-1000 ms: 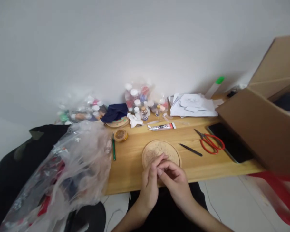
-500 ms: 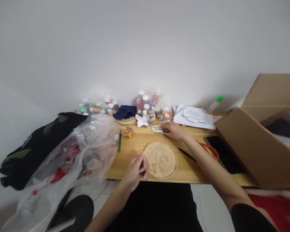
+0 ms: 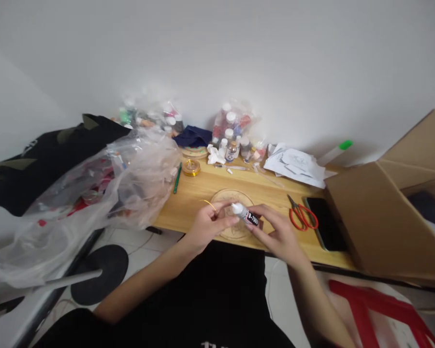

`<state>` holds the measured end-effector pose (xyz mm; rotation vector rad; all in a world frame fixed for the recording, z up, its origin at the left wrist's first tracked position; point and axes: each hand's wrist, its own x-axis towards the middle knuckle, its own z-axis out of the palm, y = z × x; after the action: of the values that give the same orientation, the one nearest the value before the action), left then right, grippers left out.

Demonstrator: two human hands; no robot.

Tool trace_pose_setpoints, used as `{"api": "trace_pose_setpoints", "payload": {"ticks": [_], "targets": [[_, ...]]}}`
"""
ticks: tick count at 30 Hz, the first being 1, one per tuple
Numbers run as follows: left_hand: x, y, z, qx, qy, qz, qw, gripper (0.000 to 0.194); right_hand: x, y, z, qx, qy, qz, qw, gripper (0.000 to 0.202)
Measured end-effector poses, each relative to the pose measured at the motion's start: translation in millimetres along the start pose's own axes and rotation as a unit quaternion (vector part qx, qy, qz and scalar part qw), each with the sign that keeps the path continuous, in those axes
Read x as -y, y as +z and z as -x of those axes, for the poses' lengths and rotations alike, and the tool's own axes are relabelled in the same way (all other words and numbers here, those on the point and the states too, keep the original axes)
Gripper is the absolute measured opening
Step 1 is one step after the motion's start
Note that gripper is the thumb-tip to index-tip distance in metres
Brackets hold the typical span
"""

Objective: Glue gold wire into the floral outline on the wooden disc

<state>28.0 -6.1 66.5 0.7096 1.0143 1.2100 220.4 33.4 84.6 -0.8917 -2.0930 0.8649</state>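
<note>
My right hand (image 3: 275, 229) is closed around a B-7000 glue tube (image 3: 250, 217), whose white nozzle tilts up and left. Close to the nozzle, my left hand (image 3: 206, 224) pinches a piece of thin gold wire (image 3: 209, 204), and one curved end sticks out above the fingers. Its fingertips are by the tube's neck; whether they touch it I cannot tell. Under both hands lies a round wooden board (image 3: 226, 194) with a line drawing, partly covered by them.
Red-handled scissors (image 3: 303, 217) and a phone (image 3: 324, 224) lie right, beside a cardboard box (image 3: 373, 217). A gold wire spool (image 3: 192, 167), a green pencil (image 3: 177, 178) and a plastic bag (image 3: 141, 179) are left. Paint bottles (image 3: 231, 130) and papers (image 3: 293, 164) stand or lie along the wall.
My right hand has lifted the glue tube off the table and brought it over the board. My left hand has come up beside it, with gold wire now showing. The view has shifted.
</note>
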Motion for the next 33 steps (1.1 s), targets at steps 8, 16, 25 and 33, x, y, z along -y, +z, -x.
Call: {"api": "trace_pose_setpoints", "payload": {"ticks": [8,16,25,33], "targets": [[-4,18.7,19,0.048,0.006,-0.018,0.999,0.045,5,45,49,-0.064,0.124,-0.276,0.951,0.023],[3,11.4,25,0.049,0.039,0.001,0.998,0.038,3,76,75,-0.103,0.212,-0.553,0.799,0.030],[25,23.7,22,0.075,-0.011,0.011,0.997,0.032,19,83,66,-0.206,0.211,-0.710,0.640,0.021],[24,-36.8,19,-0.040,-0.053,-0.072,0.995,0.036,-16,41,60,-0.342,0.236,-0.525,0.743,0.031]]}}
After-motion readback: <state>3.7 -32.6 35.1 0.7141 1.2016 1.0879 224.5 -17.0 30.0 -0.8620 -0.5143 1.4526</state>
